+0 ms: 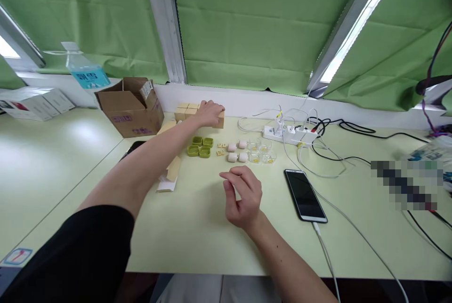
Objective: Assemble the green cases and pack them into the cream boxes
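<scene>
Clearly, the row of pale tan cuboid boxes point(180, 114) stood at the back of the light yellow-green table point(197, 237), just right of the open brown cardboard box point(136, 122) as the worker faced it. From where I stood, the row's long axis ran sideways, away from the cardboard box and roughly along the white wall, with upright front faces turned toward the worker. Its middle was hidden by the left hand point(209, 114).

That arm, in a black short sleeve, reached long and nearly straight, passing in front of the cardboard box from the near left. The hand lay back upward over the row's right part, fingers draped across the top; whether they gripped a box or merely rested there, I couldn't tell.

The right hand point(243, 195) hung nearer the worker, well to the right of the cardboard box, its forearm slanting in from the near right. Its fingers were loosely curled, a gap showing beside the thumb, and it seemed empty.

Between the two hands, right of the cardboard box, sat four olive-green square trays point(205, 155), then four pale pink cylinders point(243, 157).
</scene>
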Tool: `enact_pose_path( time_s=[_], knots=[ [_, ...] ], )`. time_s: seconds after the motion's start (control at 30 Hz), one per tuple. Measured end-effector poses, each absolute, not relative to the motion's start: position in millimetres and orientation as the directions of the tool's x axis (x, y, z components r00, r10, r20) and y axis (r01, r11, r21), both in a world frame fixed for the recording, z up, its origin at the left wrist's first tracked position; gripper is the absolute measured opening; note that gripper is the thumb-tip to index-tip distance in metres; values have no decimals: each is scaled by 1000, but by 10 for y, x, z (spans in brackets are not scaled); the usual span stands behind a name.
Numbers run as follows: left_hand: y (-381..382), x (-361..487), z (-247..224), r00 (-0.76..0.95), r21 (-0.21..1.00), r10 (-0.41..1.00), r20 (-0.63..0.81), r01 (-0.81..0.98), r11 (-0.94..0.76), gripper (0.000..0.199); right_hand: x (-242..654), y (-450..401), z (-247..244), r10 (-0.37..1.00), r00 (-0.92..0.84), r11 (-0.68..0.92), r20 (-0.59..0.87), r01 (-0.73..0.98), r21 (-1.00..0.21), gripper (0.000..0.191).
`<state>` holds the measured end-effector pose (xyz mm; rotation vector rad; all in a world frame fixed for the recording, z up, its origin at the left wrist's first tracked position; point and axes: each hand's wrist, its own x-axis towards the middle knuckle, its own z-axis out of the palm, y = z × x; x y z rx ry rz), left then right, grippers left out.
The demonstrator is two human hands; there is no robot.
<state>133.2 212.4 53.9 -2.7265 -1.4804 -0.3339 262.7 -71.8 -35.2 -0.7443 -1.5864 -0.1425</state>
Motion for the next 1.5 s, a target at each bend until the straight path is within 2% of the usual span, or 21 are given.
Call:
enact_pose_path(
  time_s=[0.1, 0.2, 0.27, 0.33, 0.4, 0.5, 0.67, 0.97, 1.13, 1.3, 1.43, 1.47, 1.5],
  knots=[
    [2484, 1451, 344, 488, 30, 857, 165, 866, -499, 47, 2619, -693, -391, 369, -28, 775, 929, 561, -291, 28],
    [2616, 1516, 129, 413, 0, 876, 248, 904, -427, 69, 2622, -697, -378, 366, -51, 775, 929, 570, -274, 32],
    [2591, 1575, 3, 410, -7, 861, 301, 904, -428, 73, 2620, -716, -352, 352, -58, 782, 934, 567, -259, 35],
    [2527, 1657, -99, 426, 24, 865, 265, 894, -448, 66, 2613, -739, -330, 336, -67, 788, 939, 566, -242, 38],
    [2476, 1744, -173, 398, 91, 902, 164, 905, -416, 60, 2602, -755, -322, 322, -74, 794, 944, 564, -227, 41],
    [2489, 1829, -239, 328, 147, 943, 63, 931, -334, 64, 2589, -755, -332, 316, -85, 800, 945, 560, -217, 39],
    [2650, 1857, -274, 213, 204, 976, 32, 955, -215, 80, 2583, -723, -355, 332, -100, 788, 938, 576, -218, 32],
    [2735, 1852, -230, 111, 341, 992, 53, 932, -123, 92, 2636, -656, -419, 359, -104, 755, 928, 617, -223, 29],
    [2559, 1682, -7, 201, 406, 979, 41, 892, -200, 81, 2705, -597, -468, 364, -100, 750, 926, 621, -227, 26],
    [2052, 1297, 235, 302, 415, 942, 144, 846, -335, 53, 2793, -515, -537, 410, -101, 717, 906, 650, -252, 16],
    [1349, 843, 230, 297, 349, 929, 222, 865, -360, 39, 2821, -436, -624, 610, -172, 551, 773, 793, -259, 17],
    [1168, 752, 190, 298, 314, 924, 238, 877, -364, 37, 2822, -416, -645, 679, -187, 500, 710, 826, -261, 18],
    [1000, 683, 139, 326, 229, 907, 267, 892, -389, 36, 2823, -396, -665, 743, -200, 454, 639, 852, -262, 17]
  ],
)
